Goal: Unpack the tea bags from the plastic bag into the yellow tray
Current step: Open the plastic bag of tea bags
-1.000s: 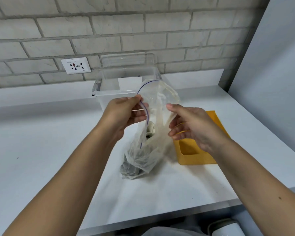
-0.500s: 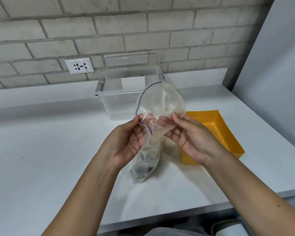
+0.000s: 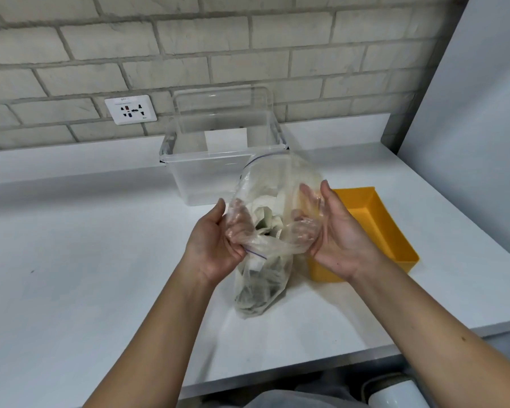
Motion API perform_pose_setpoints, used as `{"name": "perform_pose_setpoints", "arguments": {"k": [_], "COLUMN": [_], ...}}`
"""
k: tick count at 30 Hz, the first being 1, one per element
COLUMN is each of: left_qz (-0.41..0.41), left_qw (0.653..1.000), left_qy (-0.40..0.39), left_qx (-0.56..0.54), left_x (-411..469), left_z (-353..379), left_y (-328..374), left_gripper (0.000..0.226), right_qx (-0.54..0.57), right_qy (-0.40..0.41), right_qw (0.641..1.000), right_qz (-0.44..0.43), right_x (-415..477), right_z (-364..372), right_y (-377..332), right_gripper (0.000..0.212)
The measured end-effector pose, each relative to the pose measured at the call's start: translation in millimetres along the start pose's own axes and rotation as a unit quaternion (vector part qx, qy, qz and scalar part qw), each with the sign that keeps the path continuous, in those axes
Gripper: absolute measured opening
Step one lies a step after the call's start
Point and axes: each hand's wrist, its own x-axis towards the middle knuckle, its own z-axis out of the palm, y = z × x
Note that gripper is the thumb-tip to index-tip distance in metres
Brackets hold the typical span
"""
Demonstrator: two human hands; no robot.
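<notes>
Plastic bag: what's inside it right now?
Pale and dark tea bags lie in the plastic bag, and fingers of the left hand and right hand reach into its mouth. The crumpled film hides how many there are.

My left hand [image 3: 214,245] and right hand [image 3: 340,240] hold the plastic bag [image 3: 277,178] by its mouth, fingers inside. Tea bags [image 3: 267,223] lie within, and the yellow tray [image 3: 377,222] is beside it.

Thin crinkly clear plastic bag [image 3: 261,260], paper tea bags [image 3: 265,222] inside.
Yellow tray [image 3: 395,231]: matt smooth plastic. Clear tub [image 3: 218,160]: glossy hard plastic. Counter [image 3: 86,275]: smooth white, slight sheen. Brick wall [image 3: 189,54]: rough, matt.
</notes>
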Motion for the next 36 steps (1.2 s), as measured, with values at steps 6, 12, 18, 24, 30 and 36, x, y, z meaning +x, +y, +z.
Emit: {"name": "perform_pose_setpoints", "arguments": {"k": [6,12,18,24,30,36], "left_qz": [-0.083,-0.061,-0.077,-0.069,0.231,0.167], "left_qw": [0.987,0.992,0.962,0.917,0.687,0.351], "left_qy": [-0.106,-0.034,0.0,0.076,0.247,0.352], "left_qx": [0.083,0.109,0.261,0.384,0.643,0.851], "left_x": [8.3,6.8,4.4,1.7,-4.3,-20.8], "left_z": [-12.6,-6.3,15.5,16.6,16.4,11.5], "left_y": [13.5,24.1,0.6,25.7,20.9,-6.9], "left_gripper": [0.043,0.042,0.039,0.05,0.055,0.066], "right_qx": [-0.016,-0.312,-0.708,-0.609,-0.025,0.059], "right_qy": [0.063,0.223,0.121,0.087,0.089,0.111], "right_qw": [0.997,0.9,0.519,0.746,0.995,0.992], "right_qz": [0.045,-0.21,-0.463,-0.255,0.036,0.01], "right_x": [13.5,7.7,3.6,24.3,39.1,38.0], "right_z": [-0.4,7.2,24.6,15.1,0.8,10.3], "right_y": [6.2,3.7,5.6,5.1,-10.1,-2.4], "right_gripper": [0.038,0.047,0.055,0.039,0.044,0.054]}}
